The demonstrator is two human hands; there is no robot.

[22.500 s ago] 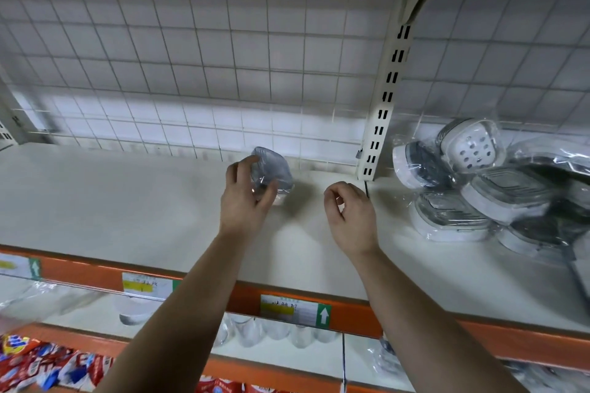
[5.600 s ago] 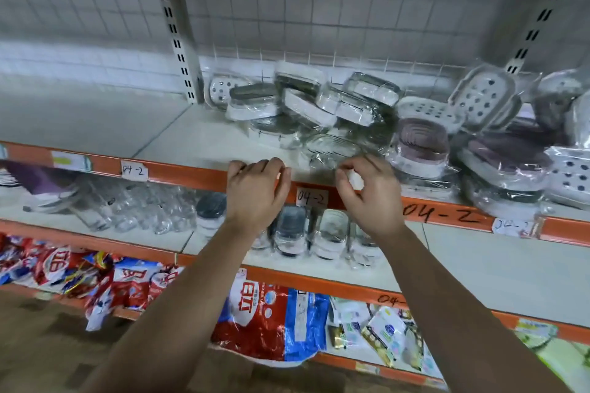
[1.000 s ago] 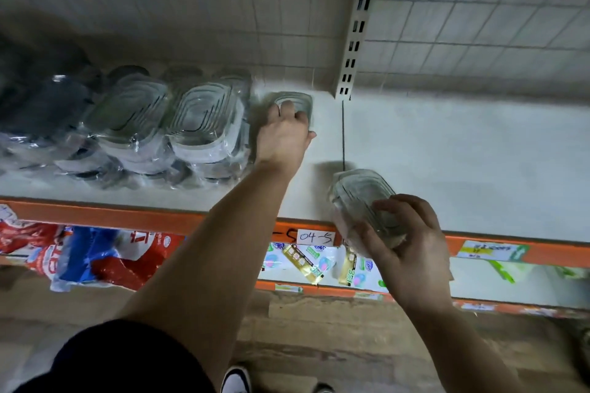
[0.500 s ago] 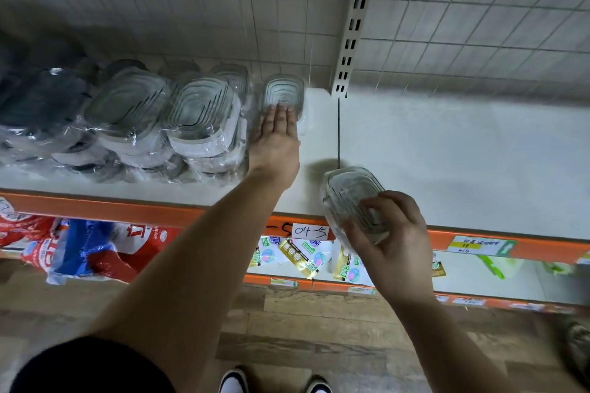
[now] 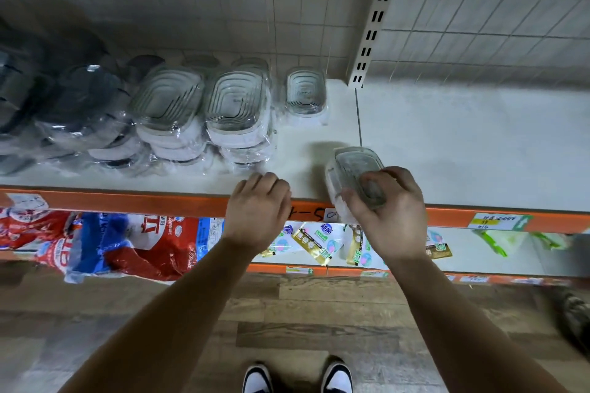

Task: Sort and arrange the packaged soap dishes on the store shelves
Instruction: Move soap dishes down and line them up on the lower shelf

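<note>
Pale store shelf [image 5: 463, 153] fills mid-frame, where my right hand [image 5: 392, 217] curls its fingers round a clear plastic-wrapped rectangular soap dish [image 5: 354, 166] over the orange front lip [image 5: 127, 202], left hand [image 5: 258, 207] loosely curled and empty, and the dish, being slick, could slip floorward.

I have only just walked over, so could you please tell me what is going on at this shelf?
A person is arranging packaged soap dishes on a store shelf. The right hand grips one wrapped soap dish at the shelf's front edge. The left hand holds nothing, its fingers loosely curled at the front edge. At the back, a lone soap dish stands just right of the stacked soap dishes.
</note>
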